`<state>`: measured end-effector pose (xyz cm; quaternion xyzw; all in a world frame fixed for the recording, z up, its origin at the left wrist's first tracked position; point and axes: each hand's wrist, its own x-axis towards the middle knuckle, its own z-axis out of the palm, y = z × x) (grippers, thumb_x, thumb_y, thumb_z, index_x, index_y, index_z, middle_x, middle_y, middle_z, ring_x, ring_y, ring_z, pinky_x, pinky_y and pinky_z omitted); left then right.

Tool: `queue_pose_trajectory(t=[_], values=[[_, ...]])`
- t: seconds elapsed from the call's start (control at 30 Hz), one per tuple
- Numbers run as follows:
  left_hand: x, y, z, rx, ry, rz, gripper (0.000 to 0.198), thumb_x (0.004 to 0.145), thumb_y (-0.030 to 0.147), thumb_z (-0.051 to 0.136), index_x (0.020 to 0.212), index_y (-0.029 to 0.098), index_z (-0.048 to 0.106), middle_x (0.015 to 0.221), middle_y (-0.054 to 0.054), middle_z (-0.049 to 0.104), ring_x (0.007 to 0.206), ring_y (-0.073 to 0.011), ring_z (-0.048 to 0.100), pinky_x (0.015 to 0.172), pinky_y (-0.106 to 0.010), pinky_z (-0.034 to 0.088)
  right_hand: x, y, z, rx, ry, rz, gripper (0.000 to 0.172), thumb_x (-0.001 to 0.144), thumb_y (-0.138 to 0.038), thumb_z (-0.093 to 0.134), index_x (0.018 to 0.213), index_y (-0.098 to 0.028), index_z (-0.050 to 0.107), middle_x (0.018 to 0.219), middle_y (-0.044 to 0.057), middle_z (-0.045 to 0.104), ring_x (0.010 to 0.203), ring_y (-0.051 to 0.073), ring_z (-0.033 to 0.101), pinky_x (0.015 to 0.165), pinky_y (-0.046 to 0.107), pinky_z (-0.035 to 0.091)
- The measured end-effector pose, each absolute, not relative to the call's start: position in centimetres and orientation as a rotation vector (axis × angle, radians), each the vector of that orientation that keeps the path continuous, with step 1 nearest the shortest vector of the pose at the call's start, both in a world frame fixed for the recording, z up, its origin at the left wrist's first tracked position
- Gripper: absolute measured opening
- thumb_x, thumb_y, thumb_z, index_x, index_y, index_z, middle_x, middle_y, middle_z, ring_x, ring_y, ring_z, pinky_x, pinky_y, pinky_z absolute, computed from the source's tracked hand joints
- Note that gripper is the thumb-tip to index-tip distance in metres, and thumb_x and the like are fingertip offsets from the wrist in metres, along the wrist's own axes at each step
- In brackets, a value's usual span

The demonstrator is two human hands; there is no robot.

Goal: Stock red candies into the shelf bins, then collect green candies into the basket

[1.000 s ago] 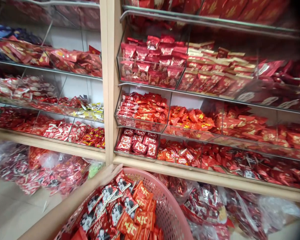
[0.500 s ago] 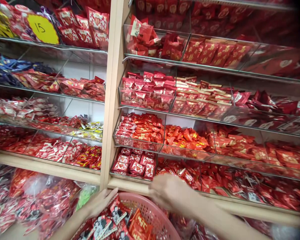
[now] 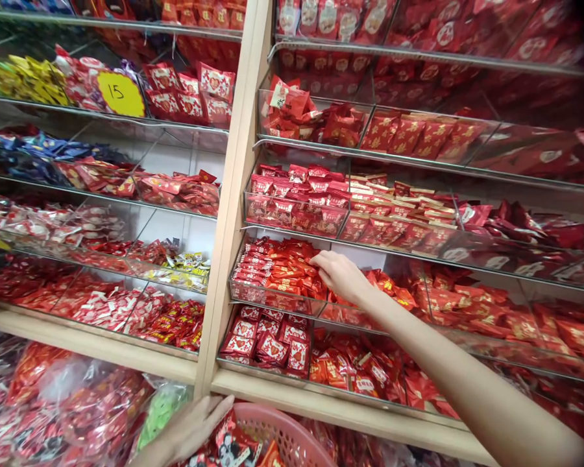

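My right hand [image 3: 339, 275] reaches into a clear shelf bin [image 3: 272, 299] of red and orange wrapped candies [image 3: 282, 266]; its fingers curl down onto the pile, and whether they grip a piece is hidden. My left hand [image 3: 189, 429] lies at the bottom edge with its fingers stretched along the rim of a pink plastic basket [image 3: 292, 438]. The basket holds red, black-and-white and orange candy packets [image 3: 233, 447].
Wooden shelving with an upright post [image 3: 233, 194] carries rows of clear bins full of red sweets on both sides. A yellow tag marked 15 [image 3: 121, 94] hangs at the upper left. Clear bags of candy [image 3: 68, 402] lie under the lowest shelf.
My right hand rose from above the basket into the candy bin on the middle shelf. The view tilted upward, so the basket sank to the bottom edge. My left hand stayed on the rim.
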<state>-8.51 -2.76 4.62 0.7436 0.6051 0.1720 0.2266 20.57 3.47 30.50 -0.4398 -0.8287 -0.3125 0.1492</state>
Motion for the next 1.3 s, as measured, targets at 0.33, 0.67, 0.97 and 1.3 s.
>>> queue_pose_trajectory(t=[0.33, 0.67, 0.97, 1.3], values=[[-8.5, -3.0, 4.9, 2.091, 1.635, 0.47, 0.063, 0.084, 0.064, 0.015, 0.08, 0.024, 0.063, 0.084, -0.004, 0.069, 0.09, -0.0247, 0.063, 0.075, -0.029, 0.04, 17.9, 4.8, 31.8, -1.521, -2.378, -0.964, 0.03, 0.084, -0.005, 0.033, 0.099, -0.016, 0.057, 0.098, 0.009, 0.062, 0.09, 0.02, 0.058, 0.071, 0.031, 0.03], [-8.4, -3.2, 5.3, 2.078, 1.65, 0.475, 0.062, 0.084, 0.065, 0.015, 0.078, 0.025, 0.061, 0.083, -0.005, 0.068, 0.087, -0.0246, 0.063, 0.074, -0.032, 0.04, 17.7, 8.2, 32.3, -1.62, -2.358, -0.943, 0.034, 0.087, -0.009, 0.033, 0.111, -0.017, 0.055, 0.107, 0.012, 0.062, 0.096, 0.022, 0.059, 0.072, 0.03, 0.039], [-8.5, -3.3, 5.2, 2.087, 1.666, 0.464, 0.062, 0.084, 0.065, 0.014, 0.077, 0.024, 0.061, 0.083, -0.005, 0.068, 0.088, -0.0252, 0.063, 0.074, -0.032, 0.04, 18.4, 7.7, 32.5, -1.479, -2.387, -0.892, 0.034, 0.085, -0.009, 0.033, 0.107, -0.018, 0.057, 0.103, 0.01, 0.062, 0.093, 0.019, 0.057, 0.073, 0.027, 0.038], [-8.4, -3.4, 5.3, 2.127, 1.667, 0.449, 0.064, 0.086, 0.063, 0.011, 0.08, 0.023, 0.061, 0.083, -0.005, 0.068, 0.087, -0.0229, 0.063, 0.074, -0.03, 0.04, 17.1, 7.6, 32.6, -1.682, -2.368, -0.857, 0.036, 0.084, -0.008, 0.034, 0.109, -0.018, 0.058, 0.112, 0.013, 0.06, 0.1, 0.022, 0.058, 0.077, 0.031, 0.042]])
